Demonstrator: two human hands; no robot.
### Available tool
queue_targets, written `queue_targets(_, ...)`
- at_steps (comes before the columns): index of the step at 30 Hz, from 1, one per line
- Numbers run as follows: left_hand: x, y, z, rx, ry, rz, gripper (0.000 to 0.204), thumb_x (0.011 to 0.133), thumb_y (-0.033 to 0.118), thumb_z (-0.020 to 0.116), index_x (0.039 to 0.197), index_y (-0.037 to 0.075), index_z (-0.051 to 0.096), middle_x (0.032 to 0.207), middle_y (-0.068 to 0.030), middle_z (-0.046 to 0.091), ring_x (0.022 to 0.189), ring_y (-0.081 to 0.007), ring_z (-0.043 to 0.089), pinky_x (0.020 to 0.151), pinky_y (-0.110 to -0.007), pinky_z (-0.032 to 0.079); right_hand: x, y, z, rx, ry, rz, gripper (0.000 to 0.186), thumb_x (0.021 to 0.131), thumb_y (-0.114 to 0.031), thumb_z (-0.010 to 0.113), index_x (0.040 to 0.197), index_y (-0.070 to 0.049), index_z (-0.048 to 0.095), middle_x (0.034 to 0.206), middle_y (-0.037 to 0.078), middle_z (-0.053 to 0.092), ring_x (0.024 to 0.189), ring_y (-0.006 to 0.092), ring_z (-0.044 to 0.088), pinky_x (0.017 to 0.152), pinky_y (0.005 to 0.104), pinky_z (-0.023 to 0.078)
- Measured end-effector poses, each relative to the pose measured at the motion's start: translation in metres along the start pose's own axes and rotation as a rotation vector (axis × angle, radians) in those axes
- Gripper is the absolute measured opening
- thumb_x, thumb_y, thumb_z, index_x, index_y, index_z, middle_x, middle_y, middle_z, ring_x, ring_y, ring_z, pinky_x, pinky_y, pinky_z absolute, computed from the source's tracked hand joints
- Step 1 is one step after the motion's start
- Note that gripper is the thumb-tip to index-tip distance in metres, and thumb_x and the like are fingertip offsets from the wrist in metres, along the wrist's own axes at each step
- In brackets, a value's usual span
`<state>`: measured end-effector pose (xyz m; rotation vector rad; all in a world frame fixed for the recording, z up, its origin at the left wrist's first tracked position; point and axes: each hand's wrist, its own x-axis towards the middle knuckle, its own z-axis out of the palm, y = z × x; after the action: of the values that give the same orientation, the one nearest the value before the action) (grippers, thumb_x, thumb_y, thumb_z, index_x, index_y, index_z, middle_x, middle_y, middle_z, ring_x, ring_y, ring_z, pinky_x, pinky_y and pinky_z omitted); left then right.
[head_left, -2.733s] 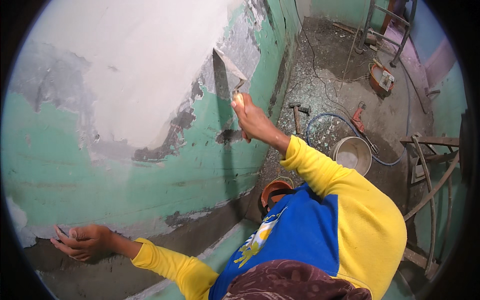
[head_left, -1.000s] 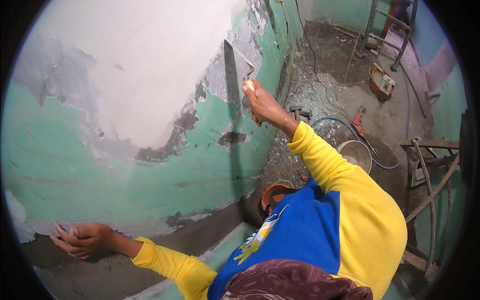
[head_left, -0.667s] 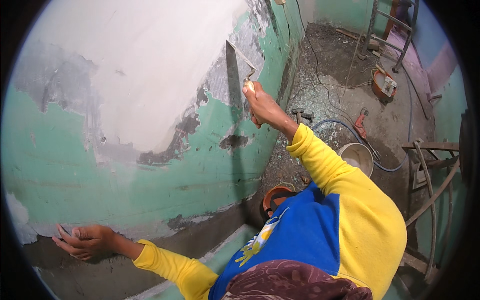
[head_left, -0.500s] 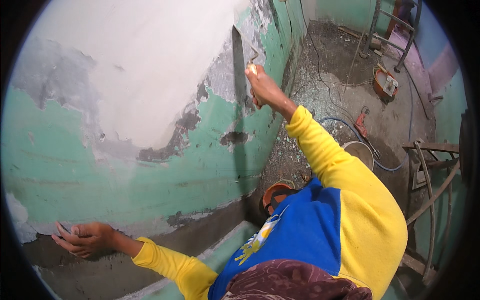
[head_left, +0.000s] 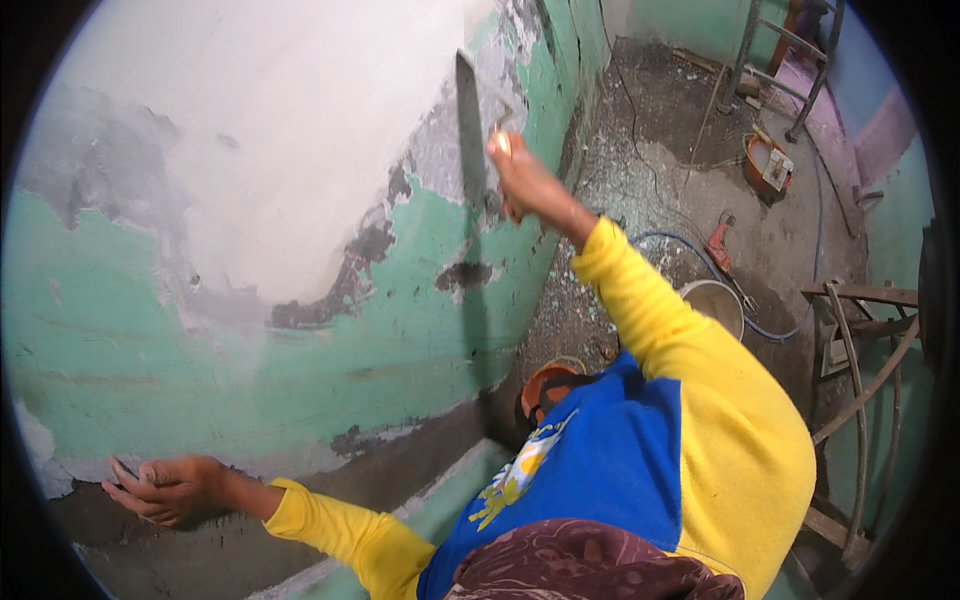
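- Right hand [head_left: 520, 180]: closed round the pale handle of a plastering trowel [head_left: 470, 125]; arm stretched up and forward in a yellow sleeve.
- Plastering trowel: blade edge-on against the wall [head_left: 300, 360], at the border of white plaster [head_left: 280, 150] and bare grey patch. Compared with a few seconds ago, the blade stands higher and more upright, so the stroke appears to be running upward along the plaster's right edge.
- Left hand [head_left: 165, 488]: fingers loosely spread, flat on the grey base band of the wall, holding nothing; position unchanged since earlier.
- Floor items, well apart from both hands: white bucket [head_left: 712, 305], orange basin [head_left: 548, 388] partly behind the torso, blue hose [head_left: 680, 245], red power tool [head_left: 717, 243].
- Hard to make out: right hand motion-blurred; contact of blade face with the wall not certain; trowel shank barely legible; the basin's contents hidden.
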<state>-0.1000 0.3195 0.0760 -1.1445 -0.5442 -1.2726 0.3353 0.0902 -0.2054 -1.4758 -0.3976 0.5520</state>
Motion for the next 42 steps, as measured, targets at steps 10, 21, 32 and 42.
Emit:
queue_targets(10, 0.001, -0.001, -0.004, 0.019, -0.027, 0.006, 0.054, 0.112, 0.049, 0.02, 0.134, 0.022, 0.062, 0.144, 0.0025, 0.057, 0.115, -0.0204, 0.061, 0.095, -0.04, 0.042, 0.011, -0.014, -0.012, 0.025, -0.014, 0.026, 0.052, 0.108, -0.039, 0.041, 0.139, 0.001, 0.031, 0.076, 0.016, 0.062, 0.044, 0.0242, 0.06, 0.04, 0.0408, 0.05)
queue_targets(21, 0.004, 0.014, -0.008, 0.021, -0.05, -0.04, 0.053, 0.113, 0.046, 0.022, 0.129, 0.021, 0.065, 0.143, 0.0011, 0.058, 0.117, -0.0207, 0.06, 0.096, -0.039, 0.042, 0.019, -0.005, -0.019, 0.036, 0.019, 0.002, 0.053, 0.108, -0.042, 0.041, 0.138, 0.0, 0.033, 0.066, 0.011, 0.058, 0.042, 0.0236, 0.058, 0.036, 0.0394, 0.046)
queue_targets(32, 0.003, 0.005, -0.002, 0.026, 0.002, 0.022, 0.05, 0.113, 0.045, 0.025, 0.129, 0.019, 0.064, 0.141, -0.0001, 0.06, 0.115, -0.0223, 0.062, 0.091, -0.041, 0.045, 0.039, -0.025, -0.038, 0.089, -0.013, 0.093, 0.05, 0.108, -0.046, 0.04, 0.143, -0.01, 0.033, 0.077, 0.003, 0.049, 0.05, 0.0141, 0.054, 0.04, 0.0307, 0.046)
queue_targets(42, 0.0, 0.002, 0.003, 0.02, 0.024, 0.017, 0.047, 0.113, 0.043, 0.027, 0.13, 0.019, 0.063, 0.142, 0.0017, 0.059, 0.112, -0.0201, 0.062, 0.091, -0.039, 0.042, 0.051, -0.029, -0.042, 0.074, 0.004, 0.095, 0.055, 0.108, -0.047, 0.041, 0.148, -0.011, 0.029, 0.076, 0.004, 0.051, 0.051, 0.0142, 0.055, 0.04, 0.0295, 0.046)
